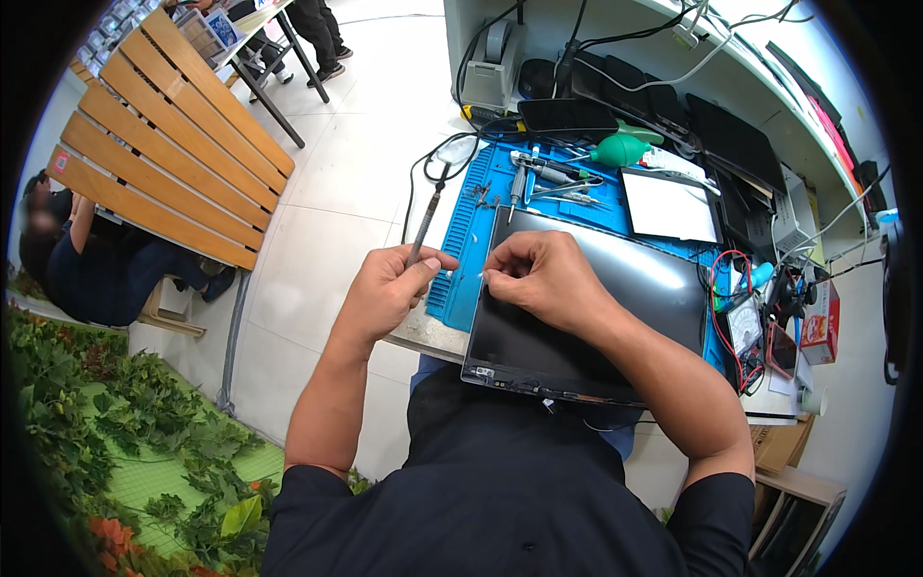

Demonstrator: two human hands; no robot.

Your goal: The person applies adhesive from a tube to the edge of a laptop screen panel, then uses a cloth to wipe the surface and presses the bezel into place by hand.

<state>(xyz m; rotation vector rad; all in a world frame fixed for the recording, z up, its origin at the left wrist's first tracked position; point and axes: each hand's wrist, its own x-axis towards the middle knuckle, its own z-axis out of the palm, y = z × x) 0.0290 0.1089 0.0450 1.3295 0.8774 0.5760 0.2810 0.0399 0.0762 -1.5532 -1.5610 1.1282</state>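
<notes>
My left hand (pixel 383 290) is closed round a slim grey pen-shaped corded tool (pixel 423 227), its thumb and forefinger pressed together. From the tool's far end runs a black cord. A tiny whitish bit shows by those fingertips, too small to name. To the right, my right hand (pixel 550 281) pinches something small and pale, mostly hidden by the fingers. That hand is over the left edge of a dark laptop screen panel (pixel 615 287), which lies tilted on the blue work mat (pixel 458 306) and overhangs the near table edge. Small fittings show along its bottom edge.
Behind the panel are tweezers and screwdrivers (pixel 558 178), a green air blower (pixel 620 149) and a white-faced flat panel (pixel 670 205). On the right lie red and black leads (pixel 716 308) and a phone (pixel 781 348). A slatted wooden table (pixel 178 125) with a seated person is at left.
</notes>
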